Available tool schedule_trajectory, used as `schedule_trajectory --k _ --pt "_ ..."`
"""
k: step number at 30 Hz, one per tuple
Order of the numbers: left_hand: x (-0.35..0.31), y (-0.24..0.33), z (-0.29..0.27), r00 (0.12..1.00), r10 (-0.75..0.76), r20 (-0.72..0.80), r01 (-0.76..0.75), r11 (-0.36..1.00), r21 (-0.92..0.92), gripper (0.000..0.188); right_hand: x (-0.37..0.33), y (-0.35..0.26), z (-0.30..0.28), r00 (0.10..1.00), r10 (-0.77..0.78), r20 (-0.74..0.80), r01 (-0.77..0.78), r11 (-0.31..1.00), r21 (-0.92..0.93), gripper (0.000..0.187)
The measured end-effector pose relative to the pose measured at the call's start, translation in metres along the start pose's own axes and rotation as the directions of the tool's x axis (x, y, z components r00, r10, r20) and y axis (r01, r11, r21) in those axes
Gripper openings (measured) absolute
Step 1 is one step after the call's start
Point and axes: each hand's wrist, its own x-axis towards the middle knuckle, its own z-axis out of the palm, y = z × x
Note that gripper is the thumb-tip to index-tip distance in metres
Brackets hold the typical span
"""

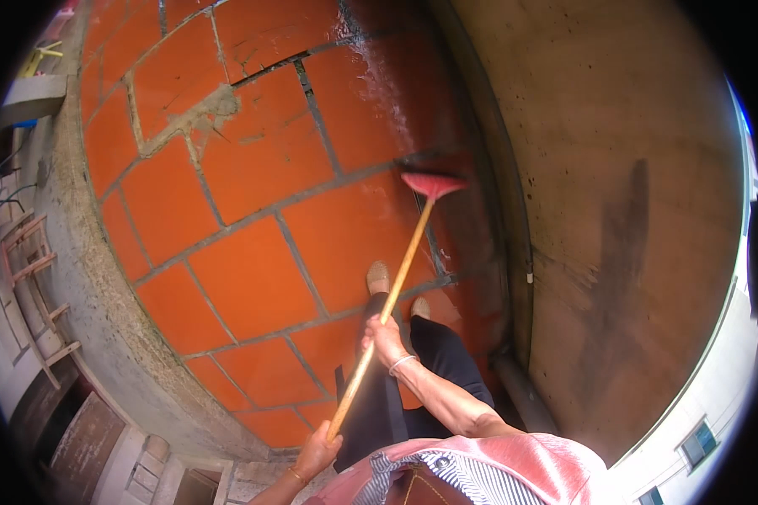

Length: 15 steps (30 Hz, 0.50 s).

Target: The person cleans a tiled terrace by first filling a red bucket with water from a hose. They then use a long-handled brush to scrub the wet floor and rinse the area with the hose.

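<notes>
A broom (434, 185) with a pinkish-red head and a long pale yellow handle slants across the view. Its head rests on or just above the orange tiled floor (253, 252), beside a dark strip at the wall's foot; the bristles are blurred. Lower on the handle, my right hand (385, 339) wraps round the shaft, a bracelet at its wrist. My left hand (316, 452) grips the handle's upper end, close to my body. Both hands are closed on it.
A tall brownish wall (615, 210) with dark stains rises on the right, with a thin pipe (529, 244) along it. A low concrete parapet (118, 286) edges the floor on the left. Beyond it lies a wooden ladder-like frame (38, 269). My shoes (378, 276) stand near the broom.
</notes>
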Motion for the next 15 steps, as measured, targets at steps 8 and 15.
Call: schedule_trajectory --k 8,15 --pt "0.101 0.121 0.004 0.995 0.083 0.050 -0.055 0.908 -0.416 0.016 0.087 -0.141 0.003 0.994 -0.090 -0.060 0.079 0.981 -0.177 0.016" --pt "0.157 0.256 -0.038 0.990 0.087 0.109 0.013 0.722 -0.692 0.012 0.159 -0.284 0.037 0.983 -0.174 0.063 0.185 0.936 -0.298 0.010"
